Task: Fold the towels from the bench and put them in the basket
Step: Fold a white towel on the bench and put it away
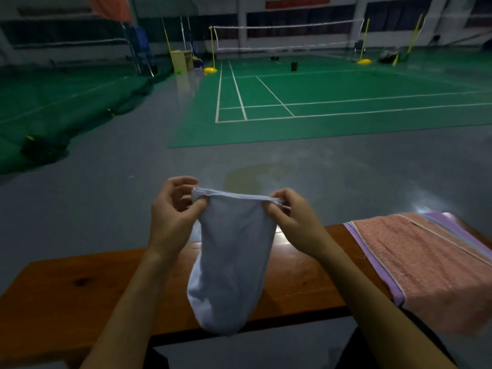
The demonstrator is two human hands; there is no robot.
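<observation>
A pale blue-grey towel (231, 262) hangs in the air over the wooden bench (80, 288), held by its top edge. My left hand (173, 211) pinches the towel's upper left corner. My right hand (290, 217) pinches the upper right corner. The towel sags down between them to the bench's front edge. A pink towel (420, 265) with purple and white trim lies spread across the right end of the bench. No basket is in view.
Beyond the bench lies grey floor, then a green badminton court (319, 102) with white lines, a net (287, 35) and yellow posts. A dark green tarp (66, 110) is bunched on the left.
</observation>
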